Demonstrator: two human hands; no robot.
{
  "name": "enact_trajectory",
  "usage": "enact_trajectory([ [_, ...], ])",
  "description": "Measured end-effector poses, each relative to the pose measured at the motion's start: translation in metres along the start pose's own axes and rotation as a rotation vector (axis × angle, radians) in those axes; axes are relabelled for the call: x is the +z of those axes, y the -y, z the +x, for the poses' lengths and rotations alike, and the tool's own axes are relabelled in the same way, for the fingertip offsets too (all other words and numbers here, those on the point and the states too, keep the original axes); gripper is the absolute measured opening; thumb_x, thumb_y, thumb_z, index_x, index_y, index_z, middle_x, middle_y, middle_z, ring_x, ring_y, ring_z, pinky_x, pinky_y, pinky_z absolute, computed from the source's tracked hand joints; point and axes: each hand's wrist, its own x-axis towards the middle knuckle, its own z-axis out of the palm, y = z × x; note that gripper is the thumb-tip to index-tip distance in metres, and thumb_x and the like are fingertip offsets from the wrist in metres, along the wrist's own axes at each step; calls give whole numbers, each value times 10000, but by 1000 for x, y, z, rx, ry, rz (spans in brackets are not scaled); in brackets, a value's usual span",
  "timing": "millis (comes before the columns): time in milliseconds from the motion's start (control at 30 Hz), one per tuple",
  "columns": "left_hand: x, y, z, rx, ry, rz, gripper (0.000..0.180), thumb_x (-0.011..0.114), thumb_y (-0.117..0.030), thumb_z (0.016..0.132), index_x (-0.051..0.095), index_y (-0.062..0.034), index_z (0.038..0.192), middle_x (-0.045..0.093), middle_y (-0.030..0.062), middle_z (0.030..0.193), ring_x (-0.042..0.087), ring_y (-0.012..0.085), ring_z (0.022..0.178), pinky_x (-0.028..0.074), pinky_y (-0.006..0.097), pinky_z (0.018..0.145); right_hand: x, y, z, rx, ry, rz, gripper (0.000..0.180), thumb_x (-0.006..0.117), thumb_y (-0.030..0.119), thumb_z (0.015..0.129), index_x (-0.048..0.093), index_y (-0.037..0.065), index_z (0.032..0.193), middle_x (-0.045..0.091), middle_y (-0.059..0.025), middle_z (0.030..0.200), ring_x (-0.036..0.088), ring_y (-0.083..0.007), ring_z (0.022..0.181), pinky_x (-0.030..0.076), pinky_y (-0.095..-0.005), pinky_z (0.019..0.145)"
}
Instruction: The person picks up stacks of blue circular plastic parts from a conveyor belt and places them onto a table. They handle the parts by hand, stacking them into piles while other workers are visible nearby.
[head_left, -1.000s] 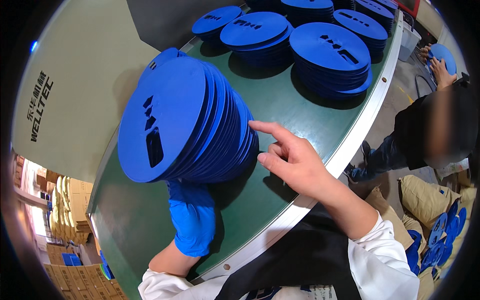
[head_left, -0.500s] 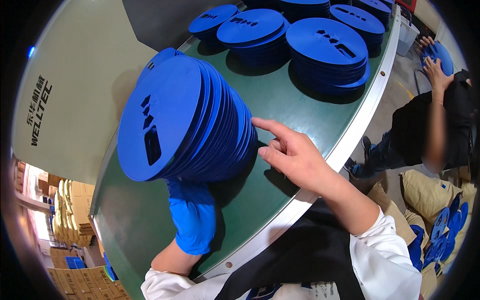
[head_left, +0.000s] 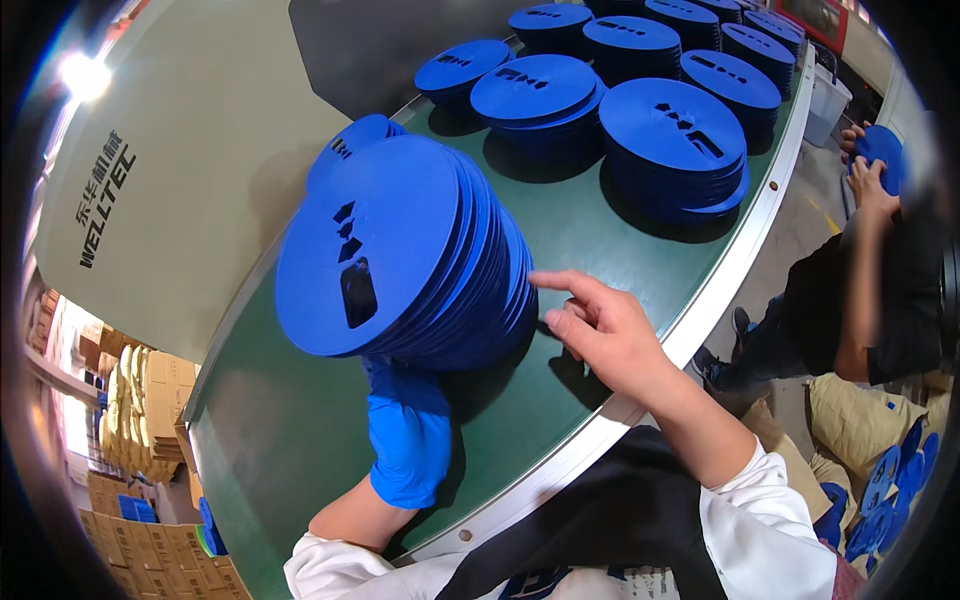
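A tall stack of thin blue plastic discs [head_left: 405, 230] leans at a tilt on the green tabletop. Each visible top face has a slot and small cut-outs in it. My left hand [head_left: 408, 440], in a blue glove, reaches up against the near underside of this stack and holds it; its fingers are hidden behind the discs. Bare, my right hand [head_left: 610, 335] points its index finger at the right edges of the discs, the tip at or very near them. Its thumb sticks out and the other fingers are curled, with nothing held.
Several more disc stacks [head_left: 675, 125] stand along the far part of the green table [head_left: 560, 220]. One stack [head_left: 350, 145] sits just behind mine. A metal rim [head_left: 690, 335] edges the table. At right, another person [head_left: 850, 290] handles blue discs near filled sacks [head_left: 860, 420].
The view has shifted, so the table and stacks appear lower and further right. My left hand remains at the tilted stack, and my right index finger stays by its edge.
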Motion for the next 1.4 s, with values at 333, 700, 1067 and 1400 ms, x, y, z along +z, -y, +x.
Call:
enact_trajectory([
  [333,1,4,1,23,21,-6,497,350,-351,1065,330,-88,1486,362,82,1528,347,250,1389,222,413,1197,-1,-2,-5,-111,-83,119,450,590,129,932,520,51,1370,477,12,631,437,-56,595,382,-219,599],
  [700,-1,9,0,37,-37,-27,543,447,-290,1043,286,-66,1510,339,81,1541,322,232,1403,192,394,1202,24,39,15,-402,-88,28,589,612,218,949,393,46,1469,425,-6,596,399,-74,568,346,-244,561],
  [1067,-15,4,15,146,-94,19,517,339,-349,1072,331,-44,1490,380,97,1510,347,213,1377,214,344,1181,29,51,19,-417,-132,-148,524,619,248,953,468,48,1413,464,-12,599,420,-77,565,367,-256,558],
  [1400,7,-61,50,249,-127,69,626,324,-480,1048,246,-106,1544,322,94,1560,326,249,1420,233,409,1184,30,54,21,-442,-176,-292,527,630,268,941,477,55,1398,497,-42,599,489,-133,534,398,-282,543],
])
